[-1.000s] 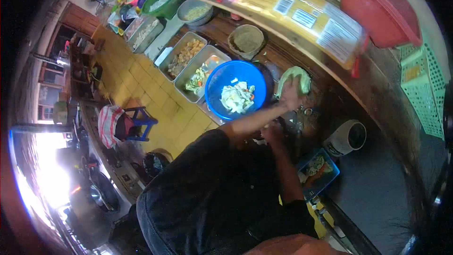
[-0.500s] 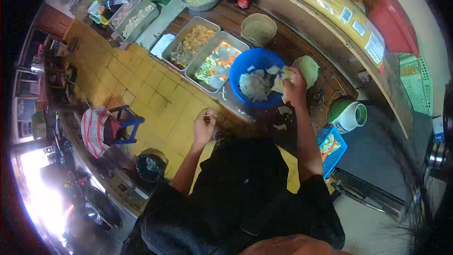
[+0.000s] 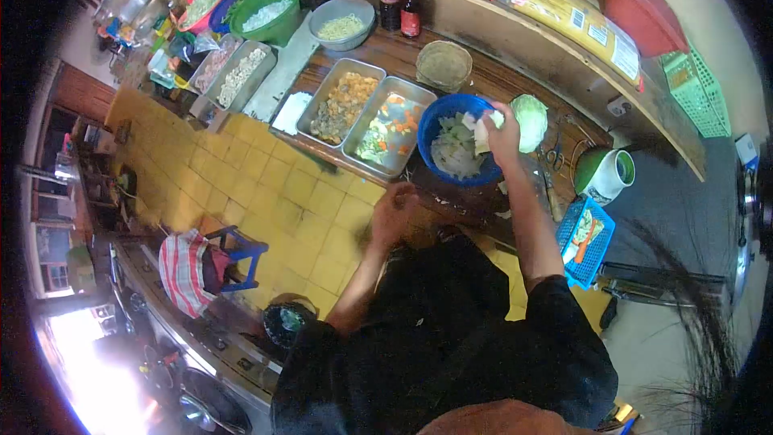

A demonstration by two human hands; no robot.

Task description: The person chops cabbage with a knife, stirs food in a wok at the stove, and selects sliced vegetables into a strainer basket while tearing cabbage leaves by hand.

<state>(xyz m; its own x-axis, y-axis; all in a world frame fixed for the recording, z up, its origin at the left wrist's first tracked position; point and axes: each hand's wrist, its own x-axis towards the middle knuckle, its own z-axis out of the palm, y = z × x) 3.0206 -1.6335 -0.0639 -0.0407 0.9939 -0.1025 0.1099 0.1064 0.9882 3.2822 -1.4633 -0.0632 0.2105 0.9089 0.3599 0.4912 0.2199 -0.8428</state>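
Observation:
My right hand (image 3: 504,138) is closed around pale cabbage pieces (image 3: 483,130) at the right rim of the blue bowl (image 3: 425,143). Chopped whitish cabbage (image 3: 456,151) lies inside that bowl. Touching or very near the fingers, a light green cabbage (image 3: 531,122) rests on the wooden table. My left hand (image 3: 394,211) hangs in front of the table's edge, below the metal trays; its fingers look curled but are smeared by motion, and whether they hold anything is unclear.
Left of the bowl are a tray of cut vegetables (image 3: 393,163) and another tray (image 3: 307,122). Behind stands a stone mortar (image 3: 444,66). Scissors (image 3: 554,158), a blue basket (image 3: 602,254) and a white-green container (image 3: 592,185) are at right. A shelf (image 3: 483,6) overhangs the back.
The right hand, earlier on the cabbage, came to the bowl with cabbage pieces. The left hand swung out to the left, then rose towards the table edge. The view shifted.

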